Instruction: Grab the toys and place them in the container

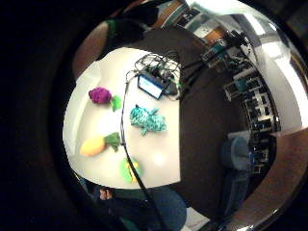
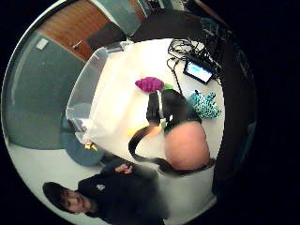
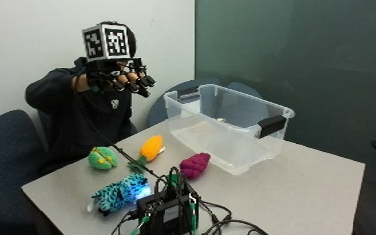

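Gloved right hand point(image 3: 117, 78) was raised at upper left of the outside view, well above the table point(image 3: 305, 186), fingers loosely curled, grasping nothing. Four toys lay on the table, centre-left: orange toy point(image 3: 152, 147), purple toy point(image 3: 194, 165), green toy point(image 3: 102, 158), teal spotted toy point(image 3: 121, 192) nearest the lower edge. Clear container point(image 3: 227, 126) stood at frame centre, just beside the purple toy.

At centre right of the outside view, the container point(image 3: 230, 128) is clear, glossy plastic with matt black handles. The purple toy point(image 3: 194, 165), orange toy point(image 3: 151, 147), green toy point(image 3: 102, 158) and teal toy point(image 3: 119, 192) look soft, knitted cloth. The bench point(image 3: 305, 196) is smooth, matt grey.
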A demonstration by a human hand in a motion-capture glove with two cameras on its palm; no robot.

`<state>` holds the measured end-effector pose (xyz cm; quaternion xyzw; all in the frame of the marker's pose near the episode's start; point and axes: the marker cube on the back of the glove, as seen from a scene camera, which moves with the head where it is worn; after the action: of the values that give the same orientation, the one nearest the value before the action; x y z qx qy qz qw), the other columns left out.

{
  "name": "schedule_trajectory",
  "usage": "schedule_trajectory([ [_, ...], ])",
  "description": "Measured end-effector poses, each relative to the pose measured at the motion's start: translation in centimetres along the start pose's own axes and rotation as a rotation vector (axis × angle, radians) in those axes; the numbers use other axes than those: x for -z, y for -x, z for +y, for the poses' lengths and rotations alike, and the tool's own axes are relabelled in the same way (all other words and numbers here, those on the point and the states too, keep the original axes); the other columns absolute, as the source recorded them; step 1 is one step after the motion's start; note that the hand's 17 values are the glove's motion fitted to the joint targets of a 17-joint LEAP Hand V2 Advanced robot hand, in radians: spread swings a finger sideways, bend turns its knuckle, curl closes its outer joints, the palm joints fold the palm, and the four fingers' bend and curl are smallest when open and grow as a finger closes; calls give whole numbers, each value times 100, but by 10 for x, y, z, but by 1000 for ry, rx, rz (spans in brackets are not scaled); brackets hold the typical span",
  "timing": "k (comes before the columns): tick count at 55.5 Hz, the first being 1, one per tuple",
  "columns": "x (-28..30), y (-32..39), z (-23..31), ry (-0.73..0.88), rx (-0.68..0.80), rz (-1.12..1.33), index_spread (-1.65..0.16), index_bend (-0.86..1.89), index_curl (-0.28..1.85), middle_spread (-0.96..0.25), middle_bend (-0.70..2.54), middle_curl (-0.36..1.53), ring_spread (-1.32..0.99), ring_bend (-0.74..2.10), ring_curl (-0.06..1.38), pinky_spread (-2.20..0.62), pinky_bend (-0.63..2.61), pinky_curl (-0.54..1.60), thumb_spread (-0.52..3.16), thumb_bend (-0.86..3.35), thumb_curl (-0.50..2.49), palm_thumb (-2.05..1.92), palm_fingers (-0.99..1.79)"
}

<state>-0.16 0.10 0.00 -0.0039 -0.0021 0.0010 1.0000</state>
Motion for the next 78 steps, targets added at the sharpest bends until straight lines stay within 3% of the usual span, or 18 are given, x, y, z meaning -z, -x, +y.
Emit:
schedule_trajectory([
  [8,-3,-8,-7,83,-3,-46,-20,15,8,0,19,8,-8,39,10,1,49,16,93,13,9,15,20],
  [17,-20,-19,-16,142,-33,-98,-24,16,13,0,20,14,-10,42,13,1,54,21,123,11,14,10,14],
  [33,-107,-52,-20,229,-128,-125,-26,15,19,0,21,22,-11,46,16,1,62,27,136,1,20,-1,3],
  [52,-238,-95,-11,359,-143,-186,-26,13,22,0,22,29,-10,55,21,2,71,32,131,-1,26,2,1],
  [56,-258,-94,-9,305,-120,-178,-27,10,20,-1,20,29,-11,69,23,2,77,33,128,-1,27,4,14],
  [59,-264,-92,-10,207,-107,-197,-27,4,16,-2,24,30,-18,94,28,-6,84,32,127,0,28,6,44],
  [63,-264,-89,-15,64,-93,-240,-22,5,13,-6,58,41,-23,115,35,-18,86,33,135,9,32,22,92],
  [67,-252,-82,-19,-34,-94,-264,-19,9,11,-10,80,50,-27,130,42,-26,96,38,134,15,38,37,122],
  [78,-137,-26,-37,-161,-6,-291,-18,33,20,-15,109,66,-27,151,55,-36,105,48,113,16,51,54,128],
])
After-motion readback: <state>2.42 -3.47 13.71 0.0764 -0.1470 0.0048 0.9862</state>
